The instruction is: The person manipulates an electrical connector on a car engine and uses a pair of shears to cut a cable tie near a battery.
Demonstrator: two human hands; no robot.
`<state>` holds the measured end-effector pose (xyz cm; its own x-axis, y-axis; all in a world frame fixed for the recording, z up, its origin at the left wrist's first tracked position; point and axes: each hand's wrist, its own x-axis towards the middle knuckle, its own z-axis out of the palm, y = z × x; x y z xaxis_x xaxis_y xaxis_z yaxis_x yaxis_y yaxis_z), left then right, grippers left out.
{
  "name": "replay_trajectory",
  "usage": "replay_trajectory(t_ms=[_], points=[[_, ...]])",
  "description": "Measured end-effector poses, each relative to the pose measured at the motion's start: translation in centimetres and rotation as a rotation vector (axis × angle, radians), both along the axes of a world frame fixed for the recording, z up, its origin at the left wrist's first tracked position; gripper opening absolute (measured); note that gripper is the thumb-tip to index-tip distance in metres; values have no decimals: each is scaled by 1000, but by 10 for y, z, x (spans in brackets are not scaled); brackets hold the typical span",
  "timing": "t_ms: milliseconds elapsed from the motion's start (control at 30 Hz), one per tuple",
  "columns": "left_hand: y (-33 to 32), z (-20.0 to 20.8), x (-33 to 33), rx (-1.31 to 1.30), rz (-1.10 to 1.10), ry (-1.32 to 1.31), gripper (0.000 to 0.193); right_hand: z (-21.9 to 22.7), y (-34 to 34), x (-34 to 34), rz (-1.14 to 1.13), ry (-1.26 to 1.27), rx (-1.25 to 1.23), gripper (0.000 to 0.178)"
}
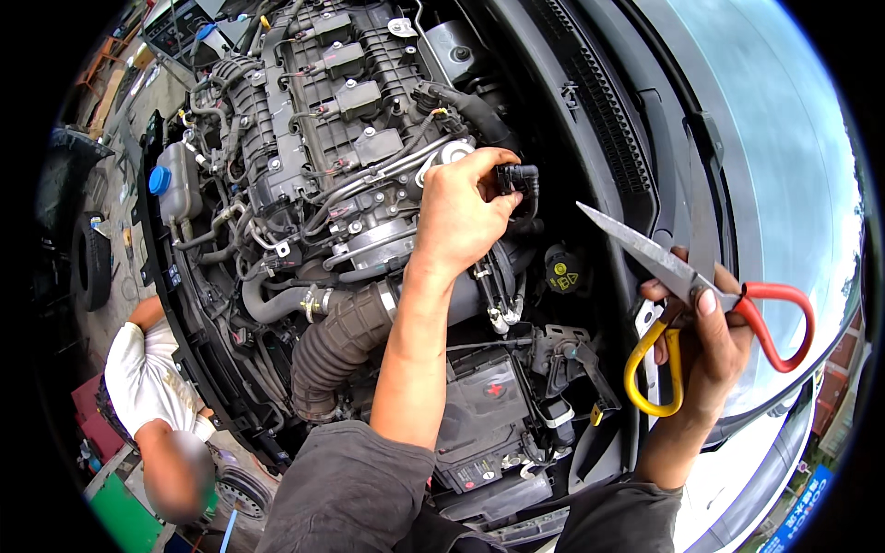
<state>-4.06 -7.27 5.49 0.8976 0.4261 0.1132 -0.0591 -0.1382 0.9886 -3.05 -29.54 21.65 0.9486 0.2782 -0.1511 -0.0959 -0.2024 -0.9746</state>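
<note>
Over the rear of a car engine [369,147], my left hand [459,217] pinches a black plastic connector [520,179] between thumb and fingers. Part of the connector is hidden by the fingers; a dark hose or cable passes just below it. To the right, beside the windshield, my right hand [721,339] grips a pair of scissors [645,251] near the pivot. The scissors have one red and one yellow handle loop. Their blades are spread apart, one pointing up and left toward the connector, the other upward.
A ribbed intake hose [339,355] and a battery [484,405] lie near my left forearm. The black-capped reservoir [560,269] sits between my hands. Left stands a coolant tank [180,189] with a blue cap. A person in a white shirt [147,373] is beyond the car's front. The windshield [774,120] bounds the right.
</note>
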Motion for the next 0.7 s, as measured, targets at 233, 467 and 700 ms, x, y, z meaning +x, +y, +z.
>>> replay_trajectory(t_ms=[233, 467, 700], points=[[18, -7, -3, -552, -164, 83, 38, -26, -42, -97, -39, 391, 133, 51], [21, -10, -3, -774, -122, 192, 23, -24, -34, -149, 164, -47, -499, 34], [21, -12, -2, -779, -109, 211, 21, -22, -35, -190, 127, 58, -408, 40]])
